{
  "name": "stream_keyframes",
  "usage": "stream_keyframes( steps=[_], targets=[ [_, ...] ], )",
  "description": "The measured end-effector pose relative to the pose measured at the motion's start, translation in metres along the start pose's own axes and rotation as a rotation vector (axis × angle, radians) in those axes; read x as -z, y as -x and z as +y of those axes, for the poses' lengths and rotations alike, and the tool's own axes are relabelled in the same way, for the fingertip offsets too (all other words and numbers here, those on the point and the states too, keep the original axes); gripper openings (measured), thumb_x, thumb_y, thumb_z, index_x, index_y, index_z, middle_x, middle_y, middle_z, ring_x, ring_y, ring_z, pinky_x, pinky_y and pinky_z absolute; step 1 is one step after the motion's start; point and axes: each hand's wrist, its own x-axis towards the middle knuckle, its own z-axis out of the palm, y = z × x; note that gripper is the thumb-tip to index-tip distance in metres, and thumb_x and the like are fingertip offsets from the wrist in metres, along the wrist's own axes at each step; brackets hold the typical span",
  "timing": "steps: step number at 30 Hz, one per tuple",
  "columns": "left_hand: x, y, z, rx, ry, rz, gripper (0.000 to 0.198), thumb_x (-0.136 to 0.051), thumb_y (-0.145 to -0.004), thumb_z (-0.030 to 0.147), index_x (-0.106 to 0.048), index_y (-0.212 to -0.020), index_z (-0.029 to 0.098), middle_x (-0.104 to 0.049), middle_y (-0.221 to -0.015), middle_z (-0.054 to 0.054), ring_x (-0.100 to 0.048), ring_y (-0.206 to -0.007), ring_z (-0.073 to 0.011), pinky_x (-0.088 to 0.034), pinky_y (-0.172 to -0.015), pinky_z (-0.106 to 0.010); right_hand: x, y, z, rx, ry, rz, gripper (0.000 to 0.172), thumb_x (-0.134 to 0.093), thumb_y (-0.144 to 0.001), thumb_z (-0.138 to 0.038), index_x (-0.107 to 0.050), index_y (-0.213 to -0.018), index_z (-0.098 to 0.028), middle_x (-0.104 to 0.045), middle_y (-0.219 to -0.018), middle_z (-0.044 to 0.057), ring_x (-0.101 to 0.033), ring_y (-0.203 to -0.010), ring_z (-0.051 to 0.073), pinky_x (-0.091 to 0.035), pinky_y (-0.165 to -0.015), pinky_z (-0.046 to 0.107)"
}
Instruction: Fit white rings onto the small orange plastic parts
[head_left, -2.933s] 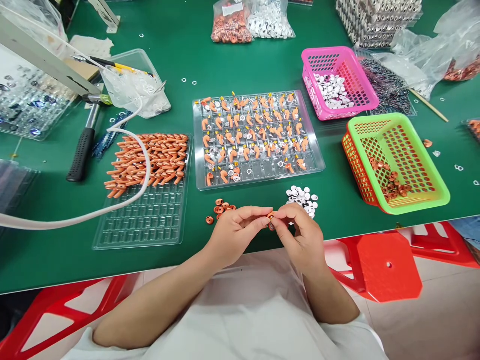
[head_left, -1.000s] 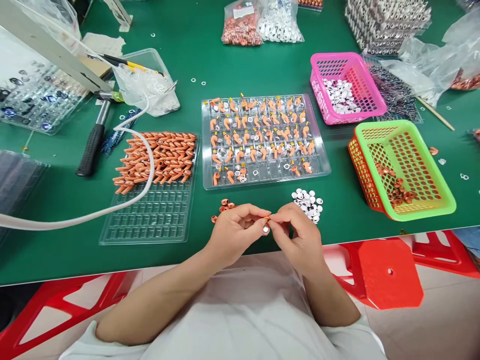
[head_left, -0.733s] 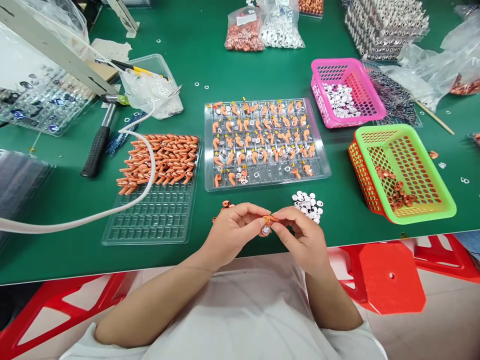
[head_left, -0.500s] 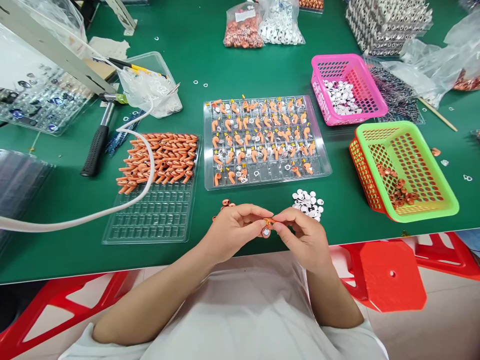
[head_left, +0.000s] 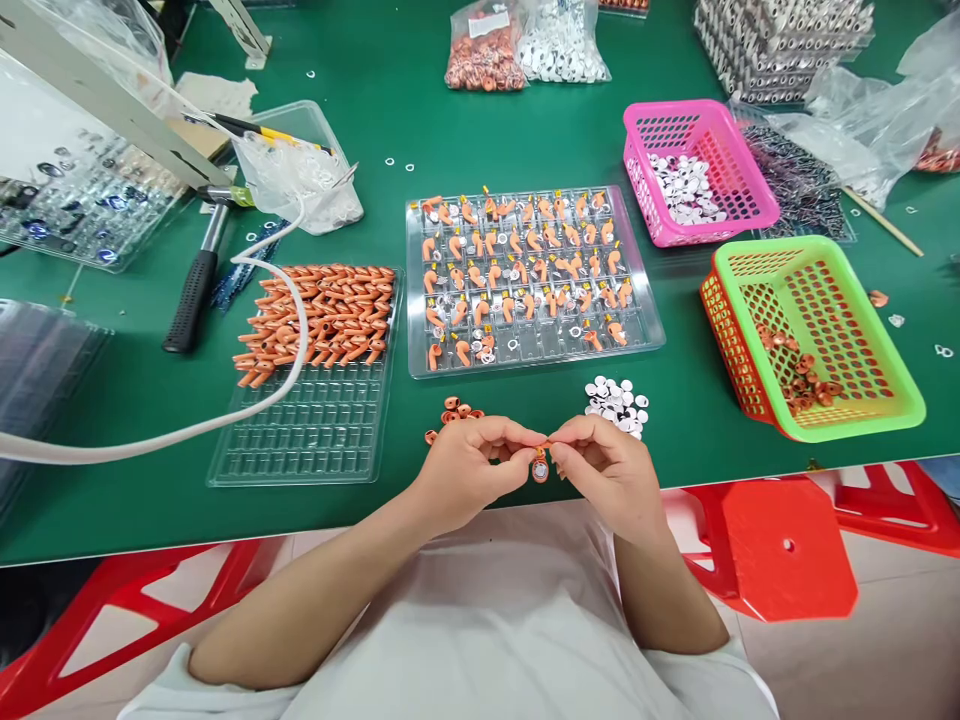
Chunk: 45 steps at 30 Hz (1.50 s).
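Observation:
Close to the table's front edge, my left hand (head_left: 480, 462) and my right hand (head_left: 606, 468) meet, thumbs and forefingers pinched on a small orange earbud part. Below their fingertips hangs its round end (head_left: 540, 470), with a pale disc in the middle and a bit of gold film above it. The rest of the part is covered by my fingers. Beside my left hand lie several loose copper-orange caps (head_left: 452, 408). A pile of white round stickers (head_left: 616, 402) sits just beyond my right hand. Ahead is a clear tray (head_left: 536, 345) holding orange earbud pieces with gold tabs.
Another clear tray (head_left: 300, 440) with stacked orange stems stands left, a white hose (head_left: 247, 410) crossing it. Farther left lies a hammer (head_left: 193, 300). To the right are a pink basket (head_left: 750, 200) and a green basket (head_left: 885, 370). Filled bags (head_left: 486, 60) lie at the back.
The fingertips and the earbud part have shifted slightly right and down. More of the loose caps now shows beside my left hand. Both hands keep their pinch.

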Motion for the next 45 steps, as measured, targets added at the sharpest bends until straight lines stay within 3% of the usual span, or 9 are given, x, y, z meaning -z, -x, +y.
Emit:
stream_keyframes(
  steps=[7, 10, 14, 17, 23, 32, 38, 45],
  targets=[
    [-0.005, 0.002, -0.002, -0.081, -0.045, 0.072, 0.013, -0.067, -0.07, 0.012, -0.077, -0.079, 0.012, -0.077, -0.068, -0.005, -0.071, -0.062, -0.0156, -0.058, -0.06, -0.022, -0.003, 0.001, 0.002, -0.011, 0.002, 0.006, 0.006, -0.062, -0.09, -0.018, -0.065, -0.089, -0.024, -0.069, -0.078, -0.001, -0.068, -0.068, 0.014, -0.054, -0.062, 0.026],
    [-0.006, 0.001, -0.003, -0.096, -0.101, 0.076, 0.015, -0.066, -0.071, 0.012, -0.078, -0.081, 0.013, -0.078, -0.071, -0.006, -0.073, -0.064, -0.0163, -0.059, -0.061, -0.022, -0.004, 0.001, 0.001, 0.031, 0.17, 0.031, 0.009, -0.061, -0.086, -0.015, -0.063, -0.089, -0.023, -0.068, -0.077, -0.001, -0.067, -0.067, 0.014, -0.055, -0.063, 0.027],
    [-0.006, 0.001, -0.003, -0.135, -0.211, 0.114, 0.017, -0.065, -0.073, 0.012, -0.079, -0.082, 0.015, -0.08, -0.078, -0.005, -0.073, -0.066, -0.0164, -0.059, -0.062, -0.021, -0.007, 0.0, -0.002, 0.205, 0.455, 0.078, 0.014, -0.062, -0.081, -0.012, -0.062, -0.089, -0.024, -0.067, -0.08, -0.001, -0.063, -0.067, 0.014, -0.052, -0.062, 0.027],
    [-0.006, 0.001, -0.002, -0.183, -0.3, 0.124, 0.019, -0.064, -0.075, 0.013, -0.08, -0.084, 0.017, -0.08, -0.079, -0.004, -0.073, -0.068, -0.0163, -0.059, -0.062, -0.021, -0.007, -0.002, -0.002, 0.276, 0.528, 0.087, 0.015, -0.06, -0.082, -0.011, -0.061, -0.09, -0.024, -0.066, -0.083, 0.0, -0.062, -0.07, 0.014, -0.052, -0.062, 0.027],
    [-0.004, 0.003, -0.003, -0.259, -0.384, 0.109, 0.022, -0.062, -0.079, 0.013, -0.08, -0.09, 0.019, -0.08, -0.082, -0.003, -0.073, -0.067, -0.0151, -0.058, -0.061, -0.02, -0.007, -0.005, -0.001, 0.302, 0.49, 0.054, 0.016, -0.059, -0.081, -0.009, -0.055, -0.084, -0.024, -0.062, -0.082, 0.001, -0.06, -0.07, 0.014, -0.053, -0.059, 0.027],
    [-0.001, 0.004, -0.005, -0.246, -0.356, 0.066, 0.022, -0.062, -0.08, 0.013, -0.08, -0.093, 0.016, -0.08, -0.086, -0.006, -0.074, -0.073, -0.0165, -0.058, -0.066, -0.021, -0.01, -0.007, -0.005, 0.273, 0.441, 0.01, 0.016, -0.056, -0.081, -0.009, -0.051, -0.08, -0.024, -0.059, -0.08, -0.001, -0.057, -0.066, 0.012, -0.05, -0.059, 0.026],
    [-0.003, 0.004, -0.006, -0.266, -0.377, 0.115, 0.021, -0.062, -0.076, 0.011, -0.08, -0.085, 0.018, -0.078, -0.077, -0.004, -0.071, -0.066, -0.015, -0.055, -0.058, -0.02, -0.015, -0.006, -0.005, 0.266, 0.452, 0.033, 0.016, -0.055, -0.08, -0.009, -0.048, -0.078, -0.024, -0.059, -0.079, -0.001, -0.056, -0.064, 0.012, -0.049, -0.057, 0.025],
    [-0.003, 0.005, -0.011, -0.258, -0.341, 0.153, 0.02, -0.061, -0.077, 0.012, -0.079, -0.085, 0.017, -0.079, -0.079, -0.004, -0.072, -0.071, -0.0169, -0.056, -0.063, -0.022, -0.023, -0.006, -0.003, 0.278, 0.495, 0.12, 0.015, -0.056, -0.079, -0.012, -0.048, -0.076, -0.024, -0.064, -0.079, 0.0, -0.061, -0.065, 0.013, -0.051, -0.056, 0.025]
  ],
)
